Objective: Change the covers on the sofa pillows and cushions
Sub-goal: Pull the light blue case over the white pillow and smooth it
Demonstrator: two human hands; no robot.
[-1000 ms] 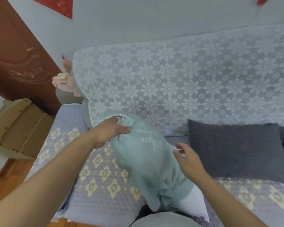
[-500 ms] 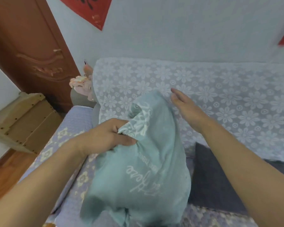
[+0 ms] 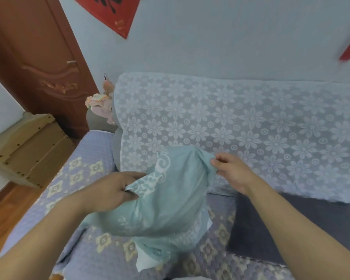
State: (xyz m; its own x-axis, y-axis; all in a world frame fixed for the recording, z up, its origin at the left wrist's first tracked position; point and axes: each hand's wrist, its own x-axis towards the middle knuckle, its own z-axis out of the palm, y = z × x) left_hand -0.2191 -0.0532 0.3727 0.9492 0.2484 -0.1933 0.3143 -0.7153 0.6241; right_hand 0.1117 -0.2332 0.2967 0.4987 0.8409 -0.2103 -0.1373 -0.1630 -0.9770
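1. Pinching a patterned fold of the teal cover (image 3: 166, 207) between thumb and fingers, the left hand (image 3: 111, 190) sits left of centre in the frame, on the cover's near-left flank.
2. Centre frame, the cover is bunched over a white pillow (image 3: 144, 261), held just above the quilted sofa seat (image 3: 85, 178). Its long axis runs from the closed top corner at upper centre down to the open mouth at lower centre, where a white corner of the pillow pokes out.
3. Right of centre, the right hand (image 3: 232, 172) curls its fingers round the cover's upper right corner, pinching the cloth against the lace throw (image 3: 251, 122) behind it.
4. Both hands grip the closed end, one on each side, with the mouth pointing down towards the person. Judging by that, either hand is equally near the top; neither is near the mouth, so any work there calls for a reach downwards.
5. Lower right, a dark grey cushion (image 3: 321, 223) lies on the seat, untouched.
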